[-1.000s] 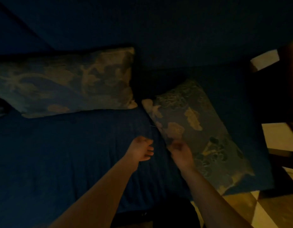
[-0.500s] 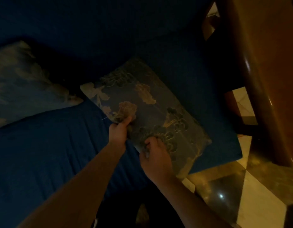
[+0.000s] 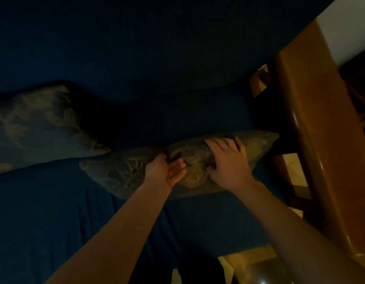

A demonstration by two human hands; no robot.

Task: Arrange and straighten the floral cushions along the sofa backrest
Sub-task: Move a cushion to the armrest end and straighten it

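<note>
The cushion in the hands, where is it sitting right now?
In the head view the held cushion lies right of centre on the blue sofa seat, gripped by the left hand and right hand, between the other floral cushion and the wooden furniture.

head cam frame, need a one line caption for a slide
Both hands, left hand and right hand, grip a floral cushion on the dark blue sofa.

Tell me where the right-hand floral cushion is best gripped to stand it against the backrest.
Probably along its upper long edge, from the front. The floral cushion lies lengthwise on the seat, soft and bunching. The left hand and right hand already pinch its middle; spreading them toward the ends would likely sag it less.
</note>
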